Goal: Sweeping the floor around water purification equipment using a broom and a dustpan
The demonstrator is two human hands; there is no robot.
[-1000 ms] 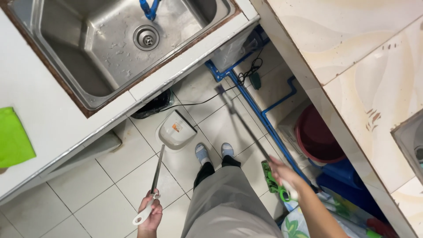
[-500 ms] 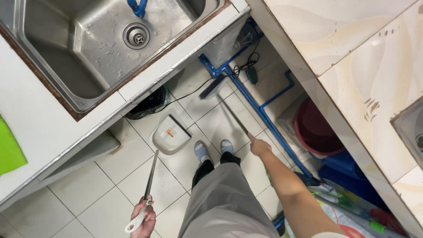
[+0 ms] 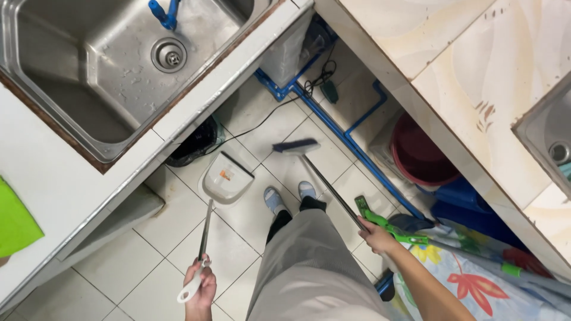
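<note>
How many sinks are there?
2. One big steel sink is at the top left, set in the white counter. Another sink peeks in at the right edge, mostly cut off by the picture.

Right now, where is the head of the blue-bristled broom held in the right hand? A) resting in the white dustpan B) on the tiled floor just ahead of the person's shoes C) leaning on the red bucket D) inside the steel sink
B: the blue-bristled broom has its head down on the tiled floor, just ahead of the shoes and to the right of the white long-handled dustpan, apart from it; the right hand grips its metal handle.
</note>
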